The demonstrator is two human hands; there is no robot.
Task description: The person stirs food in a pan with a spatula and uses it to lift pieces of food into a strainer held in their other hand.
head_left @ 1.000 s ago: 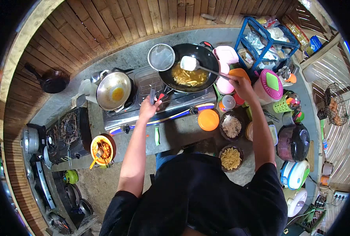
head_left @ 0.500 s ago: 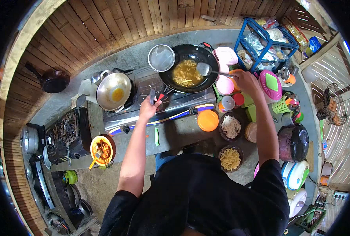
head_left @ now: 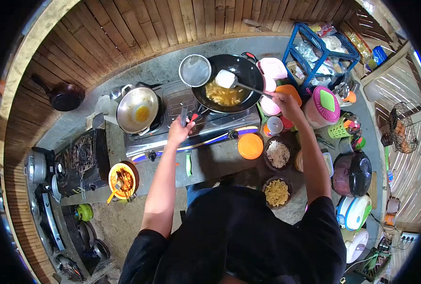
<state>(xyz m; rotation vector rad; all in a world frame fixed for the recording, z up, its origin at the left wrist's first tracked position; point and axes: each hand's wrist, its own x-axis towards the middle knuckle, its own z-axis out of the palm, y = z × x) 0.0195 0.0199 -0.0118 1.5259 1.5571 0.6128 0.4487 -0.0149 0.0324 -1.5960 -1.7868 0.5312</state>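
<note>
My right hand [head_left: 284, 102] is closed round the handle of a metal spatula [head_left: 226, 79], whose blade is over the left part of the black wok [head_left: 249, 75]. Pale pieces of food [head_left: 224, 95] lie in oil in that wok. My left hand [head_left: 180, 128] is closed on the handle of a round mesh strainer [head_left: 195, 70]; the strainer's bowl overlaps the wok's left rim. A red and black wok handle is right beside my left fingers. Both pans rest on the gas stove [head_left: 172, 142].
Left on the stove is a light pan [head_left: 137, 102] with a little yellow liquid. An orange bowl [head_left: 123, 181] of red sauce stands near the counter edge. Right of the stove are an orange lid [head_left: 250, 145], two bowls of food [head_left: 277, 154], and a green-handled knife [head_left: 188, 164] lies in front.
The spatula moved right to the wok's right side, then back left over the food, my right hand moving with it. My left hand and the strainer have stayed almost still.
</note>
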